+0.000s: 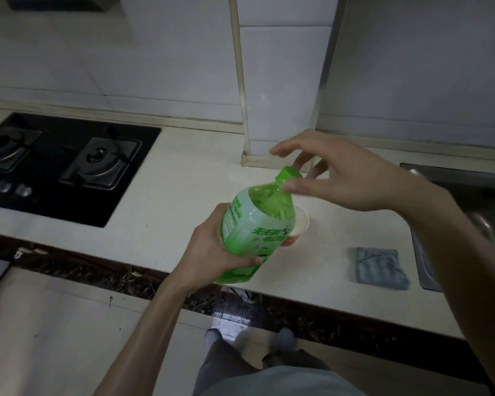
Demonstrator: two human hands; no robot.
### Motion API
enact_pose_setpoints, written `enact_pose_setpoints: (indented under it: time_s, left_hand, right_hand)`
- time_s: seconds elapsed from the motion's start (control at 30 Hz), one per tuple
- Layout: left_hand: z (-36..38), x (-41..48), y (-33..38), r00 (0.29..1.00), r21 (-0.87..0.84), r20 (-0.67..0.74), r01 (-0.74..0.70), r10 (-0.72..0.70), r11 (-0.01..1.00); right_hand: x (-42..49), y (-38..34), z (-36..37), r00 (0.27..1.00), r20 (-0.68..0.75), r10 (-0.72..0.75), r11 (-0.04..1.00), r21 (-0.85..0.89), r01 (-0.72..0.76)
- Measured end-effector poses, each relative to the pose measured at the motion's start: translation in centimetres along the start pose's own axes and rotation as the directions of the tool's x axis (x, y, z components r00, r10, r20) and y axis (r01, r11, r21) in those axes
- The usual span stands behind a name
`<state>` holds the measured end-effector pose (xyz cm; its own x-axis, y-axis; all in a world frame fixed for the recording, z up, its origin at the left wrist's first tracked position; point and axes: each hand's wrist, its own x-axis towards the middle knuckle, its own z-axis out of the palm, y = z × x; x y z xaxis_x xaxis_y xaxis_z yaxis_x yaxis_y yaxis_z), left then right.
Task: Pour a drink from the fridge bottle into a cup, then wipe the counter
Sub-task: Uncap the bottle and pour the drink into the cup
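My left hand (212,252) grips a tilted green plastic bottle (255,224); right hand (340,178) half-open at its green cap (290,174), hold unclear; uncapping at this tilt risks spilling beside the white cup (302,224).

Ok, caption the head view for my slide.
Left hand grips a tilted green bottle near a cup; right hand at its cap; grey cloth beside the sink.
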<state>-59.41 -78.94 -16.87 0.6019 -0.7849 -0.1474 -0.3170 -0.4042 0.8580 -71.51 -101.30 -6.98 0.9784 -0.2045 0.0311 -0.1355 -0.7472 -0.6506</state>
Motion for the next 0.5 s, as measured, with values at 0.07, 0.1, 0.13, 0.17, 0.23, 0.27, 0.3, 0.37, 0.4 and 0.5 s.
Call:
enact_pose_setpoints:
  time_s: [0.07,0.1,0.13,0.17,0.23,0.27,0.3,0.37,0.4,0.5]
  left_hand:
    - [0.0,-0.1,0.0,1.000,0.008,-0.004,0.003,-0.003,1.000]
    - [0.0,-0.1,0.0,1.000,0.013,-0.007,0.001,-0.001,1.000]
    - [0.0,-0.2,0.0,1.000,0.017,-0.009,0.001,-0.001,1.000]
    - [0.0,-0.3,0.0,1.000,0.019,-0.010,0.001,-0.001,1.000]
    - [0.0,-0.4,-0.2,1.000,0.025,-0.010,0.003,-0.003,1.000]
    - [0.0,-0.4,-0.3,1.000,0.029,-0.012,0.005,-0.005,1.000]
    - [0.1,-0.5,-0.4,1.000,0.031,-0.014,0.010,-0.010,0.999]
    - [0.2,-0.6,-0.7,1.000,0.021,-0.014,0.026,-0.026,0.999]
    - [0.2,-0.7,-0.7,0.999,0.017,-0.014,0.035,-0.035,0.999]
    - [0.4,-0.8,-0.7,0.999,0.018,-0.012,0.049,-0.049,0.999]
  right_hand:
    - [0.4,-0.2,0.6,0.988,-0.151,0.032,0.995,-0.091,-0.046]
    - [0.5,-0.3,0.9,0.982,-0.185,0.038,0.989,-0.134,-0.064]
    - [0.7,-0.4,1.2,0.981,-0.187,0.053,0.985,-0.153,-0.082]
    - [0.7,-0.5,1.3,0.983,-0.171,0.067,0.984,-0.152,-0.094]
    - [0.7,-0.4,1.4,0.992,-0.107,0.062,0.985,-0.156,-0.078]
    - [0.7,-0.4,1.2,0.997,-0.071,0.028,0.987,-0.156,-0.038]
    - [0.6,-0.4,1.0,0.999,-0.031,-0.012,0.990,-0.139,0.008]
    - [0.4,-0.3,1.0,0.997,0.040,-0.065,0.994,-0.081,0.068]
    - [0.3,-0.1,1.3,0.997,0.054,-0.054,0.997,-0.056,0.057]
    - [0.3,0.0,2.1,1.000,0.009,0.028,0.997,-0.076,-0.027]
